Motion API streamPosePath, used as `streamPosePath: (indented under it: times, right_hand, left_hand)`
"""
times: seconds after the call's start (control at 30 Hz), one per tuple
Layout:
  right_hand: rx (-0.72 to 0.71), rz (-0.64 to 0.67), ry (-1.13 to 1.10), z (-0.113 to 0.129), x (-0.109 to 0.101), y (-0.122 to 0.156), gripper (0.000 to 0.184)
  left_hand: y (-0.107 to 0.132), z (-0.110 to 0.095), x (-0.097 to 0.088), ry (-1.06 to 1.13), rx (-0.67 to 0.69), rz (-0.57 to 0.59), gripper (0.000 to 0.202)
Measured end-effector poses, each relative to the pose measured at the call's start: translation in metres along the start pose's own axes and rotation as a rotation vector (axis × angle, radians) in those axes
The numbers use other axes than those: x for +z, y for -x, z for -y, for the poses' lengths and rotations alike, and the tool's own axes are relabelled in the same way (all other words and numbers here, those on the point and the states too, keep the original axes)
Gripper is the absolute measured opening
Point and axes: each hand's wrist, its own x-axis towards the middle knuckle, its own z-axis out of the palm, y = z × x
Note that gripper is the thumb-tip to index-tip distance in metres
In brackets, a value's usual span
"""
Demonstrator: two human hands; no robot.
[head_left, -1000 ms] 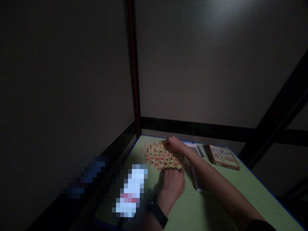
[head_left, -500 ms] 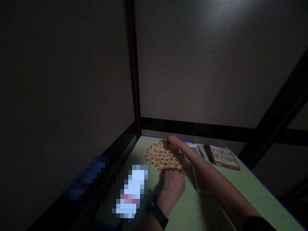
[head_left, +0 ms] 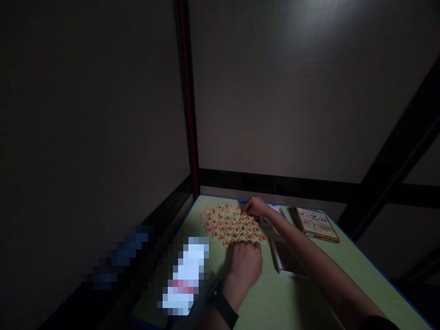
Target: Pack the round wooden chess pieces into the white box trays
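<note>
Several round wooden game pieces [head_left: 229, 224] with red and black characters lie packed flat on a green table [head_left: 309, 293]. My left hand [head_left: 244, 265], a dark watch on its wrist, rests curled against the near edge of the cluster. My right hand [head_left: 255, 207] reaches across to the far right edge of the pieces, fingers bent and pinched at a piece there. What the fingers hold, if anything, is too small to make out.
A flat open box [head_left: 284, 256] lies under my right forearm. A box lid with printed art [head_left: 316, 223] sits at the far right. Pale walls and a dark red post [head_left: 187, 101] close off the table's far corner. Blurred patches cover the near left.
My right hand slid a little to the right along the far edge of the pieces. My left hand stayed at the near edge. The view shifted slightly.
</note>
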Motion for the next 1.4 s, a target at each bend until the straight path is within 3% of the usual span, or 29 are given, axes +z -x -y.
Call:
streamPosePath:
  times: [0.27, 0.57, 0.73, 1.07, 1.4]
  right_hand:
    - [-0.04, 0.019, 0.062, 0.003, -0.005, -0.003, 0.023]
    - [-0.126, 0.044, 0.14, 0.029, -0.01, -0.04, 0.034]
    - [-0.155, 0.134, 0.13, 0.04, -0.003, -0.048, 0.024]
    - [-0.154, 0.115, -0.104, 0.014, -0.005, -0.057, 0.031]
    - [-0.199, 0.16, -0.33, -0.004, 0.013, -0.056, 0.018]
  left_hand:
    - [-0.002, 0.001, 0.009, -0.003, -0.007, -0.008, 0.027]
    - [0.0, -0.001, 0.01, 0.018, -0.023, 0.0, 0.031]
    - [0.001, -0.001, 0.011, 0.05, -0.048, 0.019, 0.033]
    - [-0.002, -0.002, 0.019, 0.043, -0.07, 0.053, 0.034]
    - [-0.004, -0.003, 0.019, 0.081, -0.103, 0.16, 0.038]
